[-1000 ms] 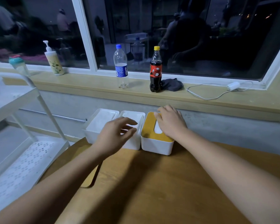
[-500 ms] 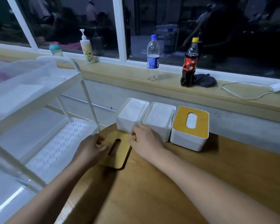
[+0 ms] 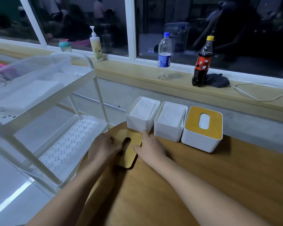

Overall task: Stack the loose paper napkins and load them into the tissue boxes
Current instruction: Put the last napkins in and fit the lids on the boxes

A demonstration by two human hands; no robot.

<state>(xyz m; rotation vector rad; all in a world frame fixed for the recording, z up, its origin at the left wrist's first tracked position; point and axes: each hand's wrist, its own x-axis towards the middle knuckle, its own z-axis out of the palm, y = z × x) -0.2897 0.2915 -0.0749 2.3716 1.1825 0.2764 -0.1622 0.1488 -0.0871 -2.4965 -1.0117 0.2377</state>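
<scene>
Now the person's left grip (image 3: 103,149) lies over the left edge of a loose yellow wooden lid with a dark oval slot (image 3: 131,154), thumb reaching toward the slot; whether the fingers curl under that edge I cannot tell. The right grip (image 3: 151,149) rests with straight, spread fingers against the lid's right edge, holding nothing, forefinger pointing at the nearest box. The lid lies flat on the round wooden bench (image 3: 219,185), close to its curved left rim.

Along the bench's far edge three white plastic tissue boxes stand side by side, walls touching. The left box (image 3: 137,124) and the middle box (image 3: 167,132) are uncovered, each filled with stacked white paper napkins (image 3: 143,109). The right box (image 3: 199,142) wears its yellow lid, a napkin showing in the opening.

A white perforated metal cart (image 3: 69,144) stands just beside the bench's left rim, near the left forearm. Right of the right forearm the wood runs wide. Behind the boxes a yellow window ledge (image 3: 137,74) runs across.
</scene>
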